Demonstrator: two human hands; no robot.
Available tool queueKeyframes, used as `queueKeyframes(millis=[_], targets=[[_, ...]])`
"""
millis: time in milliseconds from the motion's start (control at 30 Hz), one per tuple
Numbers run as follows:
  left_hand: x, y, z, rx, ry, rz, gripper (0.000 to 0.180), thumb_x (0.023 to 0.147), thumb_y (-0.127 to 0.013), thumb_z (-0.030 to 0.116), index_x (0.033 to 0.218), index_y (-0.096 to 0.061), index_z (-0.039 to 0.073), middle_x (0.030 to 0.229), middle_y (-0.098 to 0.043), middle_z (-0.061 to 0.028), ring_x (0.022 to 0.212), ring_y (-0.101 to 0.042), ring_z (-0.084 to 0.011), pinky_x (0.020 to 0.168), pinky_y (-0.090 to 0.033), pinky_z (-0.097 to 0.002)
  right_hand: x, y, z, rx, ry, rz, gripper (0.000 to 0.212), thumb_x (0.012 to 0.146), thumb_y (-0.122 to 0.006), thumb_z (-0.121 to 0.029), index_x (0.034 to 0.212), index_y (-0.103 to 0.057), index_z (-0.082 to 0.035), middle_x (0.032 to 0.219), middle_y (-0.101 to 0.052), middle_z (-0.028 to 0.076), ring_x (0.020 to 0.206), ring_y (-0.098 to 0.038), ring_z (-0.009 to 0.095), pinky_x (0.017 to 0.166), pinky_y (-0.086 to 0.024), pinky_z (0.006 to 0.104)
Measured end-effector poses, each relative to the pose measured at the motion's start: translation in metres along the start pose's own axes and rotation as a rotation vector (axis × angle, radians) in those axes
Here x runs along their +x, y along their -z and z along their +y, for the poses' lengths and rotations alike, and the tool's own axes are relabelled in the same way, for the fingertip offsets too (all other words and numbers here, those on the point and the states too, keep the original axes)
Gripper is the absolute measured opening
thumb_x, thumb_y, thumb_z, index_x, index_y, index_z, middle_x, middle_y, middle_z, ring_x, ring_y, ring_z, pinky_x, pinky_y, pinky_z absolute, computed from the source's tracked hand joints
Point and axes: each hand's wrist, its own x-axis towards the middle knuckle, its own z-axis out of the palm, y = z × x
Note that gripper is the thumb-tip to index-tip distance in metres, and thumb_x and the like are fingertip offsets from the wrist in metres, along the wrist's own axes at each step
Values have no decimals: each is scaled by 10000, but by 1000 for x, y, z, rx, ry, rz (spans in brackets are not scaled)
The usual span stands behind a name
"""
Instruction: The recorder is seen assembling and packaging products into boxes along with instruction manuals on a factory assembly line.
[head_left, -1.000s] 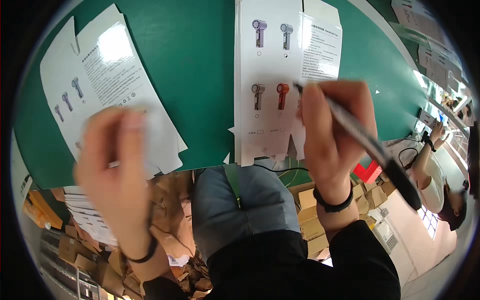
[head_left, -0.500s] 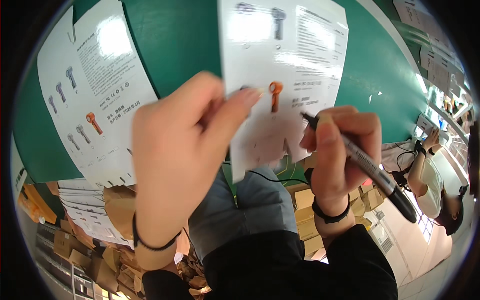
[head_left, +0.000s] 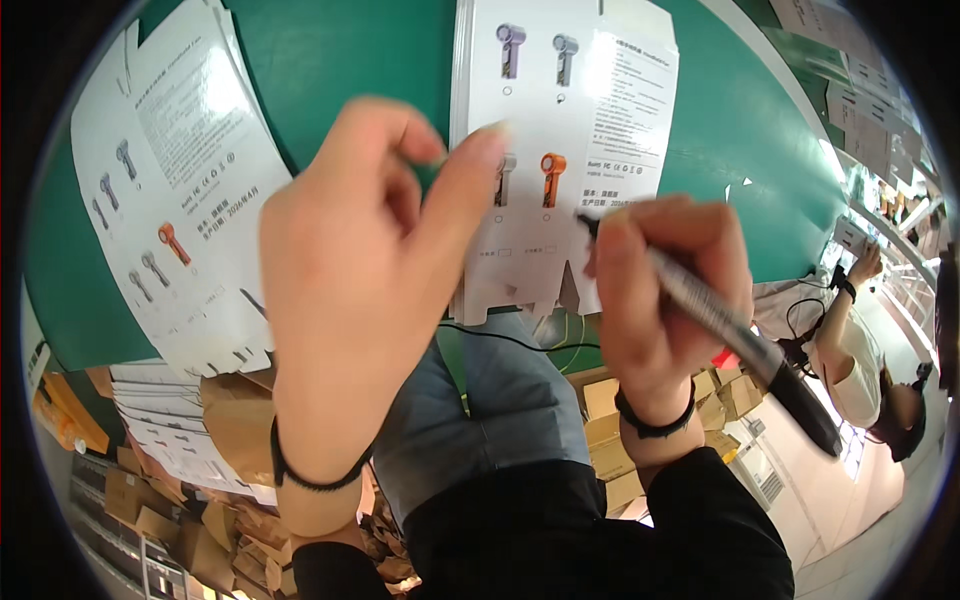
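Note:
A stack of white flat printed cartons (head_left: 540,110) lies on the green table, its notched lower edge toward me. Small pictures of handheld fans in purple, grey and orange show on the top one. Over the stack's left edge hovers my left hand (head_left: 345,240), thumb and forefinger apart with nothing between them; its other fingers are mostly curled out of sight. In my right hand (head_left: 670,300) is a black-and-grey marker (head_left: 790,390), uncapped at the tip, which points at the carton just right of the orange fan. Whether the tip touches the card, I cannot tell.
A second stack of the same flat cartons (head_left: 180,130) lies on the left of the green table (head_left: 320,50). More printed sheets (head_left: 165,420) sit below at the left, beside brown cardboard boxes (head_left: 190,540). A black cable (head_left: 500,340) crosses below the table edge. Another person (head_left: 850,370) works at the far right.
The top carton has shifted away from me and now lies flat on the stack. My left thumb has drawn back slightly from it. My right hand with the marker has moved a little left.

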Motion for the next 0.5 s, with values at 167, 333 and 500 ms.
queueKeyframes(millis=[167,333,500], targets=[[12,-13,1,426,-154,-16,372,865,-845,297,805,-574,50,543,-415,-21,499,-390,-73,484,-303,-265,-19,-13,-2,-219,58,-284,147,857,-753,-45,858,-608,-23,740,-707,108,582,-657,146,576,-525,249],[9,-6,-3,356,-134,-31,363,879,-829,295,791,-578,49,531,-423,-23,495,-410,-67,472,-294,-276,-28,-8,-7,106,-31,-11,154,872,-756,-35,872,-603,-16,749,-710,99,618,-660,131,590,-522,254],[-8,29,-13,-165,69,-107,337,936,-779,246,760,-570,48,593,-477,30,567,-446,-37,514,-296,-248,-2,0,13,142,-41,100,145,919,-746,-50,944,-613,3,762,-701,85,629,-648,114,581,-505,241]])
